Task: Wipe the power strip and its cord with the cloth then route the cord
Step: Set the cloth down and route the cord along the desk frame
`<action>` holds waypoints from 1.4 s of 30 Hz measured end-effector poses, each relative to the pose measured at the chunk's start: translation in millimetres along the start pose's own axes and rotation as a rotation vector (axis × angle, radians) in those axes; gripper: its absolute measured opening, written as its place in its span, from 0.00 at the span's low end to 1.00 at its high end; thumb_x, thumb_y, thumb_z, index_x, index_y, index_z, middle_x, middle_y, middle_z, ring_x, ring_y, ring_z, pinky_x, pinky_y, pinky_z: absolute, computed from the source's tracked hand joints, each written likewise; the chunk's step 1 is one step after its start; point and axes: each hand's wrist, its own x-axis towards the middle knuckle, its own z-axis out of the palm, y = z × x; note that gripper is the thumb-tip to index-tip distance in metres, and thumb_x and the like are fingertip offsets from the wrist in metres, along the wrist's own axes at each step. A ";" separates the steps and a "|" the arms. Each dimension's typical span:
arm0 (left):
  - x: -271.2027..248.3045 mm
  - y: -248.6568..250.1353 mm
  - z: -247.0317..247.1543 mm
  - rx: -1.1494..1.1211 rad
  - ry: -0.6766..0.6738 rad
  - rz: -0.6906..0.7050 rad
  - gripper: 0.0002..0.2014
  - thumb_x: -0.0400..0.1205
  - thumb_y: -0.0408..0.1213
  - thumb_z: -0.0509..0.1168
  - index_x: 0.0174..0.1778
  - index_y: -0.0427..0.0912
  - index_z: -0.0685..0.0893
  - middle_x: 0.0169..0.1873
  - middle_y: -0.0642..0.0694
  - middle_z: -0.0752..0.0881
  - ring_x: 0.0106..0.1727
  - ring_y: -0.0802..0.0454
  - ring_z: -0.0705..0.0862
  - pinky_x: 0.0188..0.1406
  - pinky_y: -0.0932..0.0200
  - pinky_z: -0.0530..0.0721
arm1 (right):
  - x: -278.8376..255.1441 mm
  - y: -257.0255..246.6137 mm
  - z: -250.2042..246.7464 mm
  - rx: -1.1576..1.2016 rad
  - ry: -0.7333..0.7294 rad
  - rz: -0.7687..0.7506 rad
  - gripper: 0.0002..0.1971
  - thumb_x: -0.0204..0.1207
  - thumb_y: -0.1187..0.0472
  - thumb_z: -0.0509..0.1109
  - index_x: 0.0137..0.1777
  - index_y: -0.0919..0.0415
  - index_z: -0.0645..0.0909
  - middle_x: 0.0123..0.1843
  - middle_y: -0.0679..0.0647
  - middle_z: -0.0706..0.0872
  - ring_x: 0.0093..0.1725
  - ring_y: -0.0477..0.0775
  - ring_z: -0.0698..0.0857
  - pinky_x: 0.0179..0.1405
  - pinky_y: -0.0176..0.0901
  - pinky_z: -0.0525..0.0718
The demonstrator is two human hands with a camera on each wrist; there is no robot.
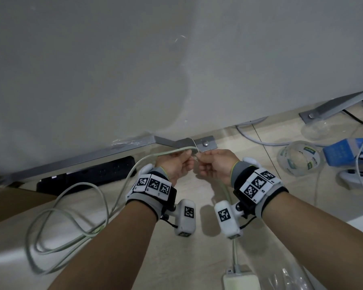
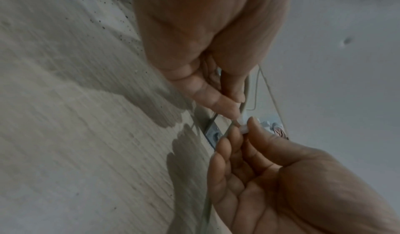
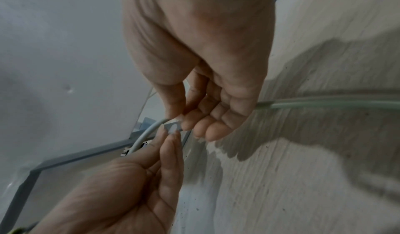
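Observation:
A pale grey-green cord (image 1: 122, 185) loops over the wooden floor at the left and rises to my left hand (image 1: 190, 159). It shows again as the cord (image 3: 147, 133) by the thumb. The white power strip (image 1: 241, 281) lies at the bottom edge, its lead running up under my right wrist. My left hand (image 2: 237, 111) pinches the cord beside a small white tie tab (image 3: 172, 128). My right hand (image 1: 200, 162) pinches that tab (image 2: 244, 130) between thumb and forefinger. A thin white tie strand (image 1: 194, 144) runs up towards the metal bracket (image 1: 205, 143). No cloth is in view.
A black power strip (image 1: 88, 174) lies under the grey metal frame (image 1: 105, 153) below a white panel. Clear tape rolls (image 1: 300, 158), a blue box (image 1: 344, 149) and a white controller (image 1: 356, 176) sit at the right. A cardboard box (image 1: 13, 197) stands at the left.

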 end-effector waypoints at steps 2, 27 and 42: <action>3.0 -2.0 -0.6 -0.030 0.007 -0.010 0.10 0.81 0.35 0.67 0.35 0.35 0.83 0.23 0.47 0.85 0.21 0.59 0.82 0.27 0.69 0.84 | -0.1 -1.2 -2.9 0.010 -0.021 0.015 0.04 0.76 0.67 0.73 0.41 0.67 0.83 0.27 0.56 0.86 0.27 0.52 0.85 0.36 0.48 0.89; 6.7 -12.7 0.0 0.002 0.120 0.100 0.07 0.79 0.33 0.71 0.38 0.34 0.87 0.34 0.39 0.89 0.30 0.51 0.88 0.31 0.62 0.89 | 6.3 9.5 2.1 0.151 -0.024 0.025 0.07 0.76 0.66 0.72 0.51 0.71 0.84 0.39 0.60 0.87 0.35 0.53 0.86 0.31 0.40 0.87; 7.0 -15.2 -2.0 0.039 0.171 0.156 0.05 0.76 0.35 0.74 0.39 0.36 0.89 0.37 0.36 0.91 0.40 0.40 0.92 0.48 0.40 0.89 | 12.9 14.6 2.5 0.198 -0.070 0.076 0.15 0.80 0.64 0.68 0.63 0.74 0.80 0.53 0.67 0.86 0.46 0.58 0.86 0.36 0.41 0.88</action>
